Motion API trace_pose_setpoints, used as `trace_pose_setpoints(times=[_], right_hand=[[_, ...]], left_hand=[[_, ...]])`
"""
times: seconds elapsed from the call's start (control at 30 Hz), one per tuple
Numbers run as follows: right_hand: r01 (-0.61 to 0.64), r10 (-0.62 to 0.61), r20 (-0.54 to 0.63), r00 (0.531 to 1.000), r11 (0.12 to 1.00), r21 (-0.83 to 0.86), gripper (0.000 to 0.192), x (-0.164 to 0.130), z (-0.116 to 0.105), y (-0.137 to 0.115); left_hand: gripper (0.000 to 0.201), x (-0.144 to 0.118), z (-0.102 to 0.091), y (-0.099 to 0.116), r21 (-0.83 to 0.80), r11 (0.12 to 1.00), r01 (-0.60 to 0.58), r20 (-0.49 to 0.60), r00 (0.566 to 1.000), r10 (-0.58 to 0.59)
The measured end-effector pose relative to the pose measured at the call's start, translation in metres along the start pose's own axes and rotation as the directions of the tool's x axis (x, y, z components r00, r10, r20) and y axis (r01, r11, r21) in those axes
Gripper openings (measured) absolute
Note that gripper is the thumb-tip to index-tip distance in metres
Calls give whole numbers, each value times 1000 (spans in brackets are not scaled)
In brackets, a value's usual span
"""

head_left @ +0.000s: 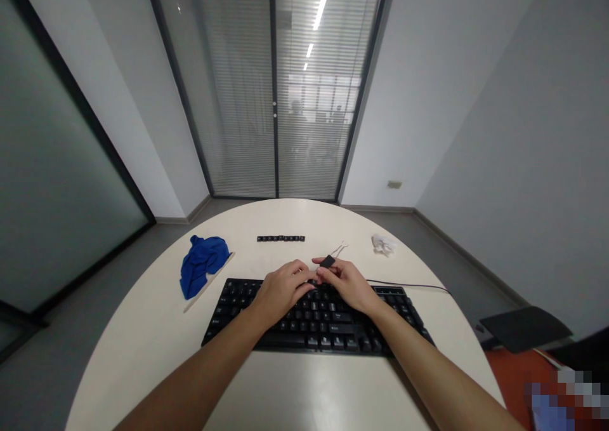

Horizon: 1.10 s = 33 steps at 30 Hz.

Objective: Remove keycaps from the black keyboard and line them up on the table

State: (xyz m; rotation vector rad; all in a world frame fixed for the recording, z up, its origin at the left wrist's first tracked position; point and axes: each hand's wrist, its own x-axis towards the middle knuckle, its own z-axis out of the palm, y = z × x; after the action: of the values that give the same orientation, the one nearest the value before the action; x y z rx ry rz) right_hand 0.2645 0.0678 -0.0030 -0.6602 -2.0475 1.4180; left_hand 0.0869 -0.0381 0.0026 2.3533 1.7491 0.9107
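A black keyboard [295, 341] lies across the table in front of me, both hands over its top rows. Between the thumb and fingers of my right hand [349, 284] is a keycap puller with a black handle [327, 261]; its thin wire prongs point away from me. My left hand [284, 290] rests over the upper middle keys, thumb and fingers drawn together close to the right fingertips. Whatever is between the left fingertips is too small to make out. Beyond the keyboard, several black keycaps [280, 238] stand in a straight row.
A crumpled blue cloth [204, 259] lies at the left, beside a thin pale stick [209, 283]. Crumpled white tissue [383, 245] sits at the right. The keyboard's cable [413, 285] runs off the right edge of the round white table [157, 336]. A chair [526, 329] stands right.
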Motion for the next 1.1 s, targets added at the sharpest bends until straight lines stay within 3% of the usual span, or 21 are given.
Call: trace_pose_setpoints(times=[0.2, 0.3, 0.43, 0.6, 0.8, 1.1], right_hand=[[14, -14, 4, 1000, 1000, 9, 41, 0, 2, 1], [1, -1, -34, 999, 1000, -11, 42, 1, 3, 3], [-20, 19, -98, 995, 1000, -10, 44, 2, 3, 5], [-21, 21, -94, 995, 1000, 9, 44, 1, 3, 6], [-26, 21, -92, 996, 998, -57, 43, 0, 2, 4], [-16, 5, -80, 997, 991, -137, 40, -2, 2, -1]], left_hand=[[19, 0, 0, 1, 15, 999, -43, 36, 998, 42], [18, 0, 1, 1, -5, 1000, -27, -2, 1000, 27], [12, 2, 4, -4, -60, 991, 117, -110, 986, -123], [11, 5, 12, -18, -134, 946, 297, -173, 932, -317], [10, 7, 17, -27, -124, 869, 480, -112, 863, -492], [12, 14, 15, -28, -43, 809, 586, 22, 811, -585]])
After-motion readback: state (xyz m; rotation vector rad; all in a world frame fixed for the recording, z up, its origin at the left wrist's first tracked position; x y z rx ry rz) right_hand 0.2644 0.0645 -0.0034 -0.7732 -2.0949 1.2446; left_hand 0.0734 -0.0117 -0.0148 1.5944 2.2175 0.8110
